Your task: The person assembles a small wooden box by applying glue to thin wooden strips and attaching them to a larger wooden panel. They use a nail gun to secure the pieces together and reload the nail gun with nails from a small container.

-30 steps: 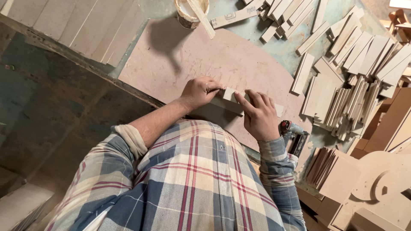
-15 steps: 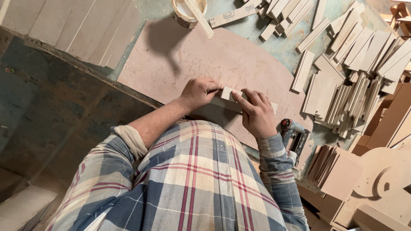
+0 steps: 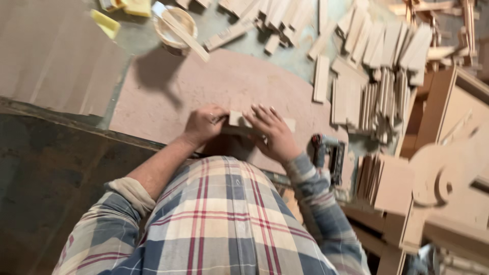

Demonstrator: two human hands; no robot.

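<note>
Since the earlier frames the right hand (image 3: 272,133) has opened, its fingers now spread flat, where before they curled around the small wood block (image 3: 237,118). The block lies on the round board (image 3: 168,97), between the two hands and touching both. The left hand (image 3: 204,125) is loosely closed, its fingertips pinching the block's left end; the right hand presses down on its right side without gripping. Just right of the right wrist lies a nail gun (image 3: 328,153). Farther out, a glue pot (image 3: 175,28) with a stick stands at the board's far edge, and stacked wood strips (image 3: 377,86) crowd the right.
</note>
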